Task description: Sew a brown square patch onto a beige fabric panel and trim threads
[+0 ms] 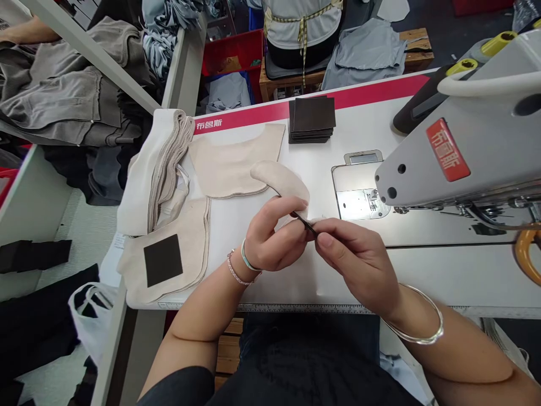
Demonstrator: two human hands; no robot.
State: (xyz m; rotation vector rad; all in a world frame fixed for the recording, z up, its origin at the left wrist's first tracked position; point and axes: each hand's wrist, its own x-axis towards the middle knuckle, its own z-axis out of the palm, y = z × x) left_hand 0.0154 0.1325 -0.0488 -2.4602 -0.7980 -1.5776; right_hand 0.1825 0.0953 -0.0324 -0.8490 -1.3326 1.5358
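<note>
My left hand (276, 237) is closed around a curled cream fabric piece (283, 179) above the white sewing table. A thin black edge of a dark fabric piece (305, 222) shows between my two hands; the rest is hidden by fingers. My right hand (359, 259) pinches the near end of that dark edge between thumb and fingers. Just beyond my left hand a cream fabric panel (236, 163) lies flat. To the left, a black square patch (163, 260) rests on stacked cream panels (194, 242). A pile of black squares (311, 119) stands at the table's back.
On the right is a sewing machine (469, 124) with its metal needle plate (359, 197). Orange-handled scissors (526, 254) lie at the far right. Folded cream fabric (147, 175) is stacked at the left edge. Another person (304, 34) sits across the table.
</note>
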